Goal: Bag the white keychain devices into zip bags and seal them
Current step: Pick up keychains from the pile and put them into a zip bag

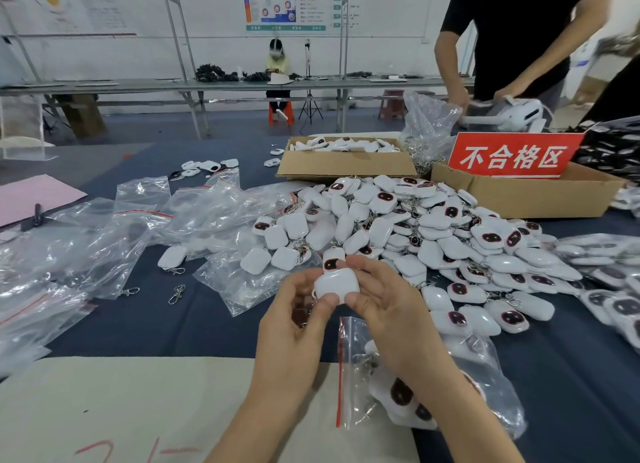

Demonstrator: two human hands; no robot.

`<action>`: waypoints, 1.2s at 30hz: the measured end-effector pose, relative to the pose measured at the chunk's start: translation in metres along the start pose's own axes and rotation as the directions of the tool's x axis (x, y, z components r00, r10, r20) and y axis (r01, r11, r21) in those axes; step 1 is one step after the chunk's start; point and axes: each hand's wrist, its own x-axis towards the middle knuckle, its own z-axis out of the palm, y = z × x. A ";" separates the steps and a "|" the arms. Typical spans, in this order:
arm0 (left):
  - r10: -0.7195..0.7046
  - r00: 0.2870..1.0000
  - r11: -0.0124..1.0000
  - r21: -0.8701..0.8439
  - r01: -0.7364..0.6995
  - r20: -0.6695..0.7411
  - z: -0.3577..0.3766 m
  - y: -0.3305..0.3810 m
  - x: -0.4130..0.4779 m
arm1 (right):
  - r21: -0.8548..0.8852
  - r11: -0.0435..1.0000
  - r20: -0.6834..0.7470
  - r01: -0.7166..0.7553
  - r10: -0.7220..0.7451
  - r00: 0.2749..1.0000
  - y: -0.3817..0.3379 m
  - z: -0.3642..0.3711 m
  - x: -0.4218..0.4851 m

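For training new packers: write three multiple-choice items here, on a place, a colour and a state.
1. The red sign stands: A in the right cardboard box; B on the pink sheet; C in a bag.
2. The seal strip of the nearest zip bag is: A blue; B red; C green.
3. The raised white keychain device is: A bagged; B on the pile; C pinched by left hand and right hand.
Answers: A, it rises from that box; B, a red line edges its mouth; C, both hands grip it.
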 end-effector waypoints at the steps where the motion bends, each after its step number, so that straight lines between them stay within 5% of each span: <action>1: -0.014 1.000 1.000 -0.021 0.014 -0.019 0.000 0.000 0.001 | -0.008 1.000 -0.014 -0.001 0.001 1.000 0.000 0.001 0.000; 13: -0.028 0.998 0.991 -0.130 0.021 -0.058 -0.001 0.000 0.004 | 0.004 1.000 0.022 0.019 -0.019 1.000 -0.004 0.003 0.001; 20: -0.080 0.994 0.956 -0.275 0.099 0.077 -0.005 0.002 0.004 | -0.072 0.992 0.031 0.102 -0.100 0.995 -0.001 0.001 0.001; 29: 0.183 0.983 0.983 0.004 -0.183 -0.033 -0.002 -0.001 -0.005 | 0.070 0.995 0.023 0.064 -0.066 0.998 0.004 0.001 0.002; 36: 0.331 0.943 0.915 0.236 -0.328 0.027 0.001 -0.004 -0.009 | 0.157 0.987 0.043 -0.032 0.026 0.999 0.002 -0.004 0.002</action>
